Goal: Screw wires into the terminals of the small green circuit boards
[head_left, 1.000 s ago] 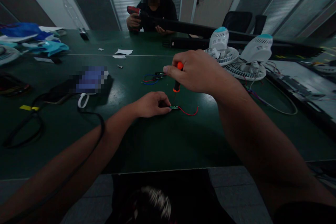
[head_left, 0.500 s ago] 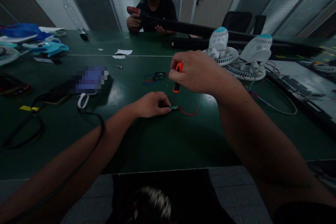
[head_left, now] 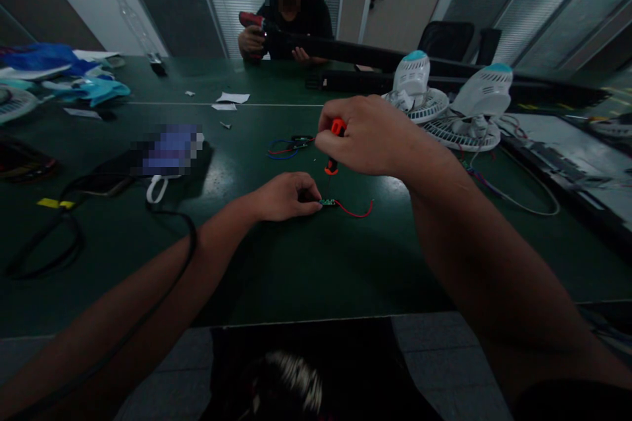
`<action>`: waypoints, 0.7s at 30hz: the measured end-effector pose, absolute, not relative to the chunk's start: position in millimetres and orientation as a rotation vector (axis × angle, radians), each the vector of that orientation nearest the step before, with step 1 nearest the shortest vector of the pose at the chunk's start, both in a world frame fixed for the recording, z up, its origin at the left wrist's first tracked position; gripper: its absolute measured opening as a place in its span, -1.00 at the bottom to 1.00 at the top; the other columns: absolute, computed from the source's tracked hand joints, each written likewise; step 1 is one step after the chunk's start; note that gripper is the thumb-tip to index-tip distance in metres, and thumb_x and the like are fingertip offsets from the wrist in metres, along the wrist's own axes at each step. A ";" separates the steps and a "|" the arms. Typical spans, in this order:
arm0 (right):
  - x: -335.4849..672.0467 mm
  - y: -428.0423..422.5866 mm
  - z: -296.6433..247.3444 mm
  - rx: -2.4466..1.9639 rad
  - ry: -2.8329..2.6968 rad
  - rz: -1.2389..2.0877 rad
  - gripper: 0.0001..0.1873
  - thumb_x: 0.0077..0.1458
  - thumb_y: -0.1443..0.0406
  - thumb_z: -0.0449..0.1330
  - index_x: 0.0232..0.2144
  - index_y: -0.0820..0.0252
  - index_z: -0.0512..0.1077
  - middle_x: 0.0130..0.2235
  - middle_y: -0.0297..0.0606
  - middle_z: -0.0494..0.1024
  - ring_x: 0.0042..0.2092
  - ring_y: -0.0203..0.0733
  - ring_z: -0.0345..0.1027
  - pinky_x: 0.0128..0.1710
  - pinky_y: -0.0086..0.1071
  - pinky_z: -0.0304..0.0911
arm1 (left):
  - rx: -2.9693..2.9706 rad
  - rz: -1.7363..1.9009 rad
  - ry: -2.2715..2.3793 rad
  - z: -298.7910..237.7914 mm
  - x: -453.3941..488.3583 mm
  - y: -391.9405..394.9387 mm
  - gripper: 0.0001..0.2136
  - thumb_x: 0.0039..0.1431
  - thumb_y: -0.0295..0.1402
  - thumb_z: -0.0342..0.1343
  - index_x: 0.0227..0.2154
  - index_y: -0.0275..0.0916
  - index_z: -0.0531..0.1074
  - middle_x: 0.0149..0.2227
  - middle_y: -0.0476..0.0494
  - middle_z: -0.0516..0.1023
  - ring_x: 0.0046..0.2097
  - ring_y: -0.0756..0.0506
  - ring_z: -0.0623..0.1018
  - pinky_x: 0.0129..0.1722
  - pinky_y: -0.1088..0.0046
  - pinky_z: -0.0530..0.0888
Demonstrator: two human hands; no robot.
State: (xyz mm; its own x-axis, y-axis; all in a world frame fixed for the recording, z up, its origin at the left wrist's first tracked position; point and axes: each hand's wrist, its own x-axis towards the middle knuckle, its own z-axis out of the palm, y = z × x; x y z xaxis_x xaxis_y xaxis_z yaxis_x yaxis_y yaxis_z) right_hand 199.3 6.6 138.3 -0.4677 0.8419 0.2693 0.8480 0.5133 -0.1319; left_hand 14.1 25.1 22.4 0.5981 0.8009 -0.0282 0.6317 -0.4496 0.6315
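Note:
My right hand (head_left: 363, 135) is closed round the orange and black handle of a screwdriver (head_left: 332, 166), held upright with its thin shaft pointing down. The shaft's tip reaches a small green circuit board (head_left: 328, 202) on the table; whether it touches a screw is too small to tell. Thumb and fingers of my left hand (head_left: 289, 197) pinch the board's left end and steady it against the tabletop. A red wire (head_left: 356, 215) curves away from the board's right end. Behind my hands lies another small board (head_left: 300, 142) with red and blue wires.
Two white fan heads (head_left: 469, 112) stand at the right, near a flat panel (head_left: 567, 151). A phone (head_left: 170, 150) and a black cable (head_left: 190, 237) lie left; the cable crosses my left forearm. Across the green table (head_left: 316, 276) a person holds a red and black power tool (head_left: 253, 20).
The screwdriver handle has turned slightly in my right hand, and my fingers have shifted a little on it. My left hand and the circuit board have stayed in place.

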 end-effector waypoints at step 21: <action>198.6 13.8 134.0 -1.468 -2.401 -0.051 -0.59 0.26 0.22 0.07 0.05 0.24 0.52 -0.02 -0.01 0.65 -0.04 0.10 0.51 -0.08 -0.17 0.28 | 2.236 0.372 1.121 20.9 13.5 25.8 -0.83 0.14 -0.26 0.26 -0.26 -0.24 0.54 -0.34 -0.03 0.55 -0.32 -0.04 0.51 -0.30 0.42 0.40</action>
